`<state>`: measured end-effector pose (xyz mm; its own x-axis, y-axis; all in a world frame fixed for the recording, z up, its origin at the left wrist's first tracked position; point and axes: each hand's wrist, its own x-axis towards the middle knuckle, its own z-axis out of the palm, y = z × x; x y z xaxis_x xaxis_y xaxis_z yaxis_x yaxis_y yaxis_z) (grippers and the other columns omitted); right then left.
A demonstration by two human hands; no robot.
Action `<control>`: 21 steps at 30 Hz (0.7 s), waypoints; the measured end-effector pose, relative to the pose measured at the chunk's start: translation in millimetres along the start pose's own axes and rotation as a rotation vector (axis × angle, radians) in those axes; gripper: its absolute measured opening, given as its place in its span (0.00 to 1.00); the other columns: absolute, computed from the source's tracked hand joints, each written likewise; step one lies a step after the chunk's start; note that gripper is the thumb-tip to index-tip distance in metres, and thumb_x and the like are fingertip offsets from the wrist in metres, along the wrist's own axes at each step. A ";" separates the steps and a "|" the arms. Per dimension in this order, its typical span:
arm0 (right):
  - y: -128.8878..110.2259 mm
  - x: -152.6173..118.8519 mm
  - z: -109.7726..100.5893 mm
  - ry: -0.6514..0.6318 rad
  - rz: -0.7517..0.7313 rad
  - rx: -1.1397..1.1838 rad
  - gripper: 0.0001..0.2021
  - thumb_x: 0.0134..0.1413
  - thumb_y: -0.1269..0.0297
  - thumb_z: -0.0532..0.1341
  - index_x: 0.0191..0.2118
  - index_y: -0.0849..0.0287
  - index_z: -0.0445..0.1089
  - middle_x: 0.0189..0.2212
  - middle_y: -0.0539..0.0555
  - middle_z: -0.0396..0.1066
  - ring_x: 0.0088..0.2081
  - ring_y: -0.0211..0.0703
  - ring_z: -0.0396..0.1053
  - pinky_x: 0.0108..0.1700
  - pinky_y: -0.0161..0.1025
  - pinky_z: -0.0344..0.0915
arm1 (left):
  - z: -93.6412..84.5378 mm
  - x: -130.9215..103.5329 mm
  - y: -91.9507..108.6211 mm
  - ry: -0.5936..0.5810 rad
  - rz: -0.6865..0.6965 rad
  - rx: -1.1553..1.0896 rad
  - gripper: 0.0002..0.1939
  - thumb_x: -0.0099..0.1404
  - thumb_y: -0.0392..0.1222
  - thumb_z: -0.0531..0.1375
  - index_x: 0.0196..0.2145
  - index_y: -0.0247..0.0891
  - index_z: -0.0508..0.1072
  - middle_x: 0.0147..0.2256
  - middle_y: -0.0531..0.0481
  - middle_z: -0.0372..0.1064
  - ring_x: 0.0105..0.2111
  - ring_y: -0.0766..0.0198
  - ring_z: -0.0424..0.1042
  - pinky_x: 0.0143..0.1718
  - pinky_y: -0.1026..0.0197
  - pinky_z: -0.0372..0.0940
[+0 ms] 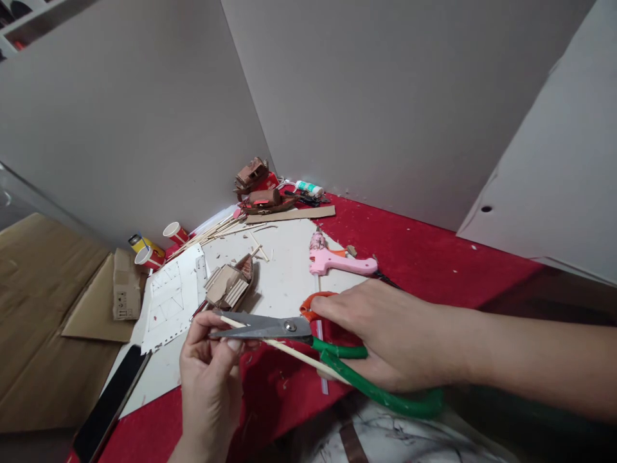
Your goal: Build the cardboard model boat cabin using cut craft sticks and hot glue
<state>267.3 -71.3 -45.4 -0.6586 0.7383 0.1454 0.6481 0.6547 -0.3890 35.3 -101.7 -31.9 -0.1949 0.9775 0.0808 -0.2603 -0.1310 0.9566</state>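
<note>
My right hand (380, 334) grips a pair of scissors (277, 326) with one orange and one green handle loop. Their blades point left and stand slightly apart. A thin wooden stick (308, 357) runs between the blades and slants down to the right below the handles. The fingers of my left hand (212, 360) pinch the stick's left end close to the blade tips. Just behind the blades, a small model boat (231, 283) of wood and cardboard sits on a white board (286, 257).
A pink glue gun (337, 260) lies right of the boat. Left are a sketched sheet (168, 296), paper cups (176, 233), a black phone (113, 399) and a cardboard box (48, 321). Wooden sticks (216, 228) and brown boat models (265, 200) lie farther back, near grey walls.
</note>
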 end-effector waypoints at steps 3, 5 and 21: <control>0.3 -0.2 2.5 0.013 0.006 -0.019 0.15 0.57 0.48 0.56 0.36 0.56 0.65 0.26 0.53 0.72 0.26 0.48 0.67 0.29 0.41 0.49 | 1.6 0.0 1.0 0.009 0.005 -0.003 0.16 0.45 0.38 0.76 0.30 0.41 0.74 0.25 0.58 0.75 0.24 0.73 0.73 0.31 0.73 0.69; 1.0 -0.1 3.6 0.019 0.004 -0.031 0.15 0.57 0.48 0.56 0.35 0.56 0.65 0.25 0.53 0.71 0.25 0.48 0.67 0.29 0.40 0.48 | 2.0 -0.7 1.4 0.010 0.011 -0.003 0.16 0.45 0.38 0.76 0.30 0.41 0.75 0.25 0.58 0.75 0.24 0.72 0.74 0.31 0.72 0.70; 8.8 -2.0 11.8 0.093 -0.074 -0.037 0.15 0.58 0.51 0.55 0.35 0.58 0.66 0.23 0.54 0.70 0.24 0.46 0.66 0.28 0.40 0.50 | 3.4 0.2 -2.0 -0.056 0.157 -0.031 0.11 0.49 0.35 0.74 0.31 0.40 0.77 0.24 0.55 0.76 0.22 0.70 0.76 0.29 0.71 0.73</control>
<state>269.8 -68.9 -59.8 -0.6677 0.6988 0.2566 0.6140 0.7119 -0.3410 39.0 -100.7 -32.9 -0.1827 0.9521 0.2453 -0.2603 -0.2875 0.9217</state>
